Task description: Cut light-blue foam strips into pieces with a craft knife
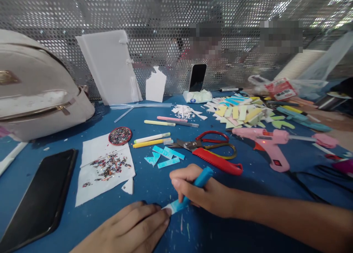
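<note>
My right hand (202, 188) is closed around a blue marker (203, 177), its tip hidden behind the fingers. Beneath it lies a small white strip (174, 206), coloured blue on its right part. My left hand (138, 227) rests flat on the table, its fingertips pressing the strip's left end. Several blue-coloured pieces (168, 162) lie just beyond my right hand. Beside them are a yellow marker (150, 143), a white-barrelled marker (151, 137), red-handled scissors (193, 144) and a red-handled cutter (217, 161).
A pink glue gun (268, 139) sits right, its cord trailing. Behind it spreads a heap of coloured strips (242, 111). At left are a black phone (41, 198), a beige backpack (41, 87) and paper (88, 192) with glitter. Another phone (198, 78) stands against perforated metal.
</note>
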Demonstrator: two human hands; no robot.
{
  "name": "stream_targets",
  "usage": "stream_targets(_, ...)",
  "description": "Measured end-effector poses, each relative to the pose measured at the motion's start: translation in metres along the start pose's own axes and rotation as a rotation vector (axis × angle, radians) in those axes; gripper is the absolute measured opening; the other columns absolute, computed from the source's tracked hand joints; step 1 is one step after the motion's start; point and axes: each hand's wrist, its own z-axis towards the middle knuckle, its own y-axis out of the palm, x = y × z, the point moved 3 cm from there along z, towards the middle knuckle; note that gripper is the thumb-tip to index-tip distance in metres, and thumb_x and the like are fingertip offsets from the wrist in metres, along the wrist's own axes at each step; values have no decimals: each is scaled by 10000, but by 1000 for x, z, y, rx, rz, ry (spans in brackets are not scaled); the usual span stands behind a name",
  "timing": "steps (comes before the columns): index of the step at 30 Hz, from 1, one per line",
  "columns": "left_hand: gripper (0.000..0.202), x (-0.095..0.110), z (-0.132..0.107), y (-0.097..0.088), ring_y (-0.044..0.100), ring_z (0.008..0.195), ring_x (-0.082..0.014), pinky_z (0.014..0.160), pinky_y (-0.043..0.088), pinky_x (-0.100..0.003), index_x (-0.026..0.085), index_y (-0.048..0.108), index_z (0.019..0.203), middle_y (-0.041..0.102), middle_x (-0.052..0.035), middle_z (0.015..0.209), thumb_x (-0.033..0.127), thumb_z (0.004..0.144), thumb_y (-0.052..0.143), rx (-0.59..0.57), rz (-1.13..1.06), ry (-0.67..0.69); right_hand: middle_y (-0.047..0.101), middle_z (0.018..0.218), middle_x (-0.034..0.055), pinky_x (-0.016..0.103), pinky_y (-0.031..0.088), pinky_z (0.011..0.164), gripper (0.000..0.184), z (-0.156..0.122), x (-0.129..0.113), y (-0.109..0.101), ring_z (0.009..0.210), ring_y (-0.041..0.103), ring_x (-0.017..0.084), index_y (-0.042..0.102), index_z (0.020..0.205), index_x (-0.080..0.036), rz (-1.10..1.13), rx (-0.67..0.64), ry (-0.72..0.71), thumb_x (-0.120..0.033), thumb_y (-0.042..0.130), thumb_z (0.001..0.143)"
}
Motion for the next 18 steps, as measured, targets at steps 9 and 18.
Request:
stream_targets(9,375,1,-3,2,501,1267,-117,1185,276,-239,187,560,1385,556,62,1425,232,1088,336,-29,16,16,380,553,-61,216,312,455,435,-1,4,0,473,393,86,469,646,-180,23,27,23,-427,423,1001)
stream_targets(18,375,2,-3,1,492,1282,-115,1200,236,-249,188,567,1379,562,68,1417,230,1089,333,-18,5,8,370,554,-58,217,292,451,464,0,7,0,477,364,85,461,625,-180,20,34,0,-442,413,1004)
